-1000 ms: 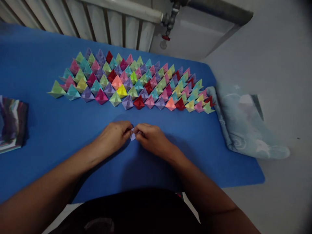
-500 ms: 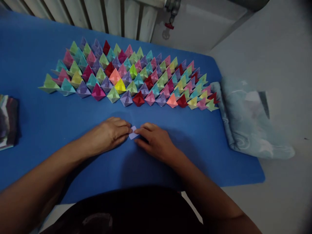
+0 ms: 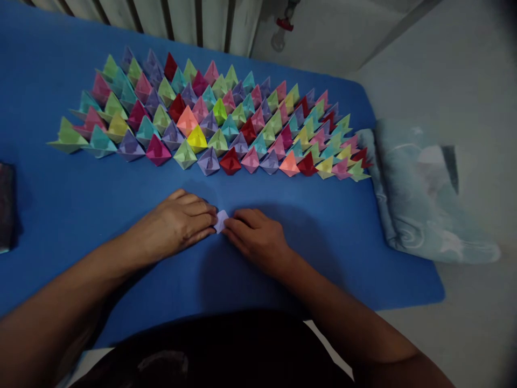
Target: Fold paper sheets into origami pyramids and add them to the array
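Note:
A small folded piece of lilac paper (image 3: 221, 221) lies between my two hands, just above the blue surface. My left hand (image 3: 183, 220) pinches its left side, with the fingers close together. From the right, my right hand (image 3: 256, 234) grips the other edge between thumb and fingers. My fingertips cover both ends of the paper, so only its pale middle shows. Beyond my hands stand several rows of folded paper boats (image 3: 208, 161) in purple, green, pink, red, blue, yellow and orange.
The blue mat or tabletop (image 3: 153, 291) spreads under everything. A folded grey-blue blanket (image 3: 420, 194) lies over its right end. At the left edge is a dark item (image 3: 6, 207), partly cut off. A white radiator (image 3: 181, 24) and a red-handled valve (image 3: 285, 24) stand behind.
My right fingers have drawn together at the paper's right edge, and the paper has turned slightly. The view has shifted a little; the boats stand as before.

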{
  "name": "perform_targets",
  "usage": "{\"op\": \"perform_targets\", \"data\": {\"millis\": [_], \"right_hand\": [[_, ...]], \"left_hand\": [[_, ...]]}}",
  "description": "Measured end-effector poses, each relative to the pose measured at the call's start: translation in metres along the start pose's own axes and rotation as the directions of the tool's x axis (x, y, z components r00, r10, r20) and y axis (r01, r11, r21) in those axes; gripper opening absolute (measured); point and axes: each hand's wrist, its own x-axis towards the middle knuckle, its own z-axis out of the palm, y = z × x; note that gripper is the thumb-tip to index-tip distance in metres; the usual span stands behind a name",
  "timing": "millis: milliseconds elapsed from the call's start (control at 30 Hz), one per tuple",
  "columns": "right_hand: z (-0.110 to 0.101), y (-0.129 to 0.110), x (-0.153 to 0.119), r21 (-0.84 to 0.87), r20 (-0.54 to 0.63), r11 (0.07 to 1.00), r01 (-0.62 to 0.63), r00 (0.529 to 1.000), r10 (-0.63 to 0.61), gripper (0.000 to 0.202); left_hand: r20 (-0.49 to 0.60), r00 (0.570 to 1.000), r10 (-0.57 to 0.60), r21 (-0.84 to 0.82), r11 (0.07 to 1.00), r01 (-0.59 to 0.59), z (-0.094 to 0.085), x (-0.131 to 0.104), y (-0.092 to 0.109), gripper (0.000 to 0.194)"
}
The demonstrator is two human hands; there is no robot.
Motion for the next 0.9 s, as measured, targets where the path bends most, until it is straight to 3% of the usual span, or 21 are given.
{"op": "perform_targets", "data": {"millis": [667, 900], "right_hand": [[0.0029, -0.0032, 0.0012, 0.014, -0.009, 1.0, -0.023, 1.0, 0.023, 0.027], [0.0034, -0.0032, 0.0021, 0.063, 0.012, 0.995, -0.074, 0.997, 0.073, 0.027]], "left_hand": [[-0.098, 0.995, 0.034, 0.125, 0.992, -0.022, 0.0092, 0.001, 0.0056, 0.018], [-0.102, 0.995, -0.002, 0.084, 0.996, 0.011, 0.0077, 0.0017, 0.009, 0.019]]}}
